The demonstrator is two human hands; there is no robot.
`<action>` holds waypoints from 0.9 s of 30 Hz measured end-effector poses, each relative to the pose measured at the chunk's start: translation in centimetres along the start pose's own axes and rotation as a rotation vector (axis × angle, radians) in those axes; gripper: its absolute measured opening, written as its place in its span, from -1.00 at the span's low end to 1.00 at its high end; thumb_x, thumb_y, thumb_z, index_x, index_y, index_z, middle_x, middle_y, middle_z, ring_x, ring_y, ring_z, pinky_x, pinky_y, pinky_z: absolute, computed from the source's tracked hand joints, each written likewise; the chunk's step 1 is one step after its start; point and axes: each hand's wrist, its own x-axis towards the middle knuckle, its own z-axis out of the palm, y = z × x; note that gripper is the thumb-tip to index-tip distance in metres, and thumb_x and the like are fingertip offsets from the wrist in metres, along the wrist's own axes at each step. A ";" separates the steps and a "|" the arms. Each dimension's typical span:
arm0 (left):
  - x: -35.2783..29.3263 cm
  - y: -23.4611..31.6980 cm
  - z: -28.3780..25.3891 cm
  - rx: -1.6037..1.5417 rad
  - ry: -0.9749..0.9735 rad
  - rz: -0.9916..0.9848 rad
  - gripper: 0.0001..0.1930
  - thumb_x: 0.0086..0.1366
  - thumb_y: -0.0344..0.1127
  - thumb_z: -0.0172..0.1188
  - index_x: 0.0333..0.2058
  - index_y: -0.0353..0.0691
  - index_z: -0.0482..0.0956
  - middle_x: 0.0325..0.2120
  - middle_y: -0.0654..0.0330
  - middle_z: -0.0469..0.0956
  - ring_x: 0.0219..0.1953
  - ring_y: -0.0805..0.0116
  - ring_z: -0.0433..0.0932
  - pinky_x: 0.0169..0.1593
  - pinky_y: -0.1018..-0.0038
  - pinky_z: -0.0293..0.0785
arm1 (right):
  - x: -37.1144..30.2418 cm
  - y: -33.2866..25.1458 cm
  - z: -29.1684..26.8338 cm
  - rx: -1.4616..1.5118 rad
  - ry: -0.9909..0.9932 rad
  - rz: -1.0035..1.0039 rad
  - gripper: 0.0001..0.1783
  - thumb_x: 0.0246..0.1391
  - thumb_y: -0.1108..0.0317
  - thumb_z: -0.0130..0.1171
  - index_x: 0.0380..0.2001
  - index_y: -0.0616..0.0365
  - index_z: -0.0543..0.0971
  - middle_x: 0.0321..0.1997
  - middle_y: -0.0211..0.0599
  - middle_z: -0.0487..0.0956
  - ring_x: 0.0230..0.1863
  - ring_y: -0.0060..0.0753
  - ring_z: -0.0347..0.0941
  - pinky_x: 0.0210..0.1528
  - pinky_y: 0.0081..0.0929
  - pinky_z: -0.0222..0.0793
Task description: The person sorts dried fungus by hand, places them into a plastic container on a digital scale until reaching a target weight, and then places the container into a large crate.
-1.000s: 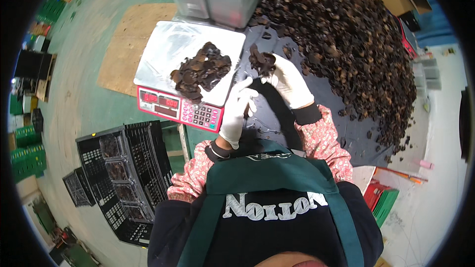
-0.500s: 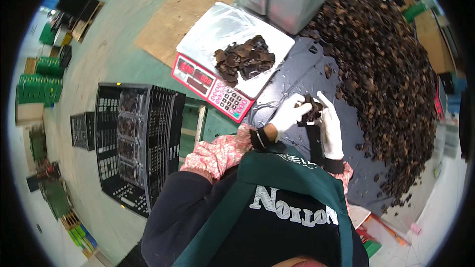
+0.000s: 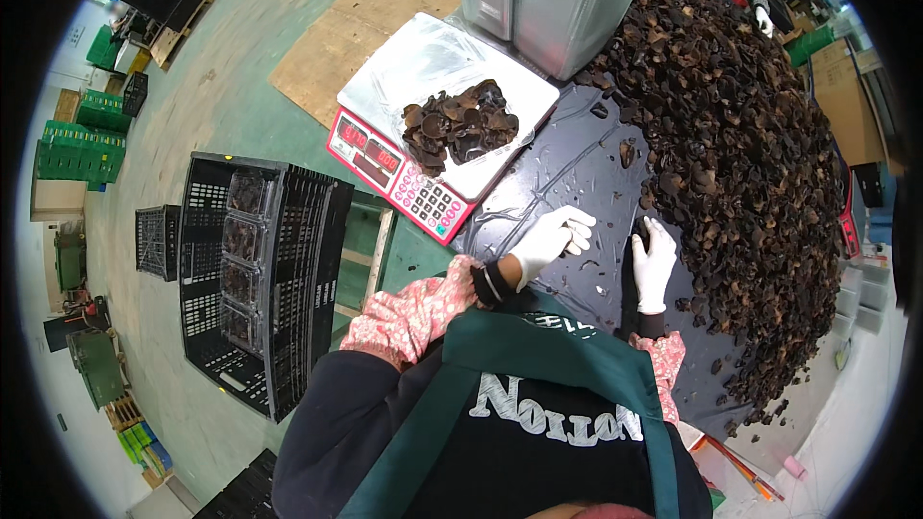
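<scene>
My left hand (image 3: 550, 244), in a white glove, is over the dark plastic-covered table (image 3: 524, 194) beside the scale. Its fingers are loosely bent and apart, with nothing visible in them. Close to the left edge of a big heap of dark brown wood ear mushrooms (image 3: 740, 154), my gloved right hand (image 3: 654, 267) has its fingers extended. A small dark piece lies by its fingertips; whether they touch it I cannot tell. A clump of wood ear mushrooms (image 3: 461, 123) rests on the silver pan of a red-and-white digital scale (image 3: 399, 178).
Tall grey translucent bins (image 3: 558, 10) stand behind the scale. To the left, a black crate (image 3: 317, 279) holds clear boxes (image 3: 245, 240) of dark contents. A co-worker's gloved hand (image 3: 763, 21) shows beyond the heap. A brown board (image 3: 336, 38) lies at the back left.
The mushroom clump between my hands has left them, and my hands have moved apart. The whole view has shifted slightly. The clump on the scale is still there.
</scene>
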 end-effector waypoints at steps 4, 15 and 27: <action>-1.5 6.4 0.7 0.192 0.177 0.450 -0.68 0.33 -0.55 -0.14 0.02 -0.36 0.47 -0.28 0.18 0.54 -0.24 0.45 0.55 -0.15 0.51 0.49 | 1.4 -1.6 -0.6 0.019 0.162 -0.009 -0.54 0.09 0.29 0.26 0.06 0.21 0.53 0.14 -0.06 0.52 0.19 -0.05 0.39 0.27 -0.18 0.23; 0.4 20.0 -8.9 1.856 0.408 0.649 -0.73 0.26 -0.19 0.14 -0.16 -0.22 0.58 -0.25 0.00 0.61 -0.16 -0.03 0.57 -0.05 0.18 0.47 | 2.5 -4.0 -1.4 0.256 0.230 0.029 -0.66 0.15 0.32 0.22 0.00 0.14 0.58 0.11 -0.18 0.55 0.18 -0.15 0.40 0.27 -0.28 0.24; -3.9 15.9 0.8 1.369 0.456 0.696 -0.82 0.32 -0.46 0.10 -0.17 -0.28 0.64 -0.22 0.08 0.63 -0.13 0.16 0.58 -0.01 0.36 0.47 | 10.9 -3.8 5.1 0.173 0.239 0.097 -0.71 0.10 0.21 0.22 -0.14 0.10 0.56 -0.17 -0.16 0.56 -0.16 -0.03 0.55 -0.14 -0.23 0.48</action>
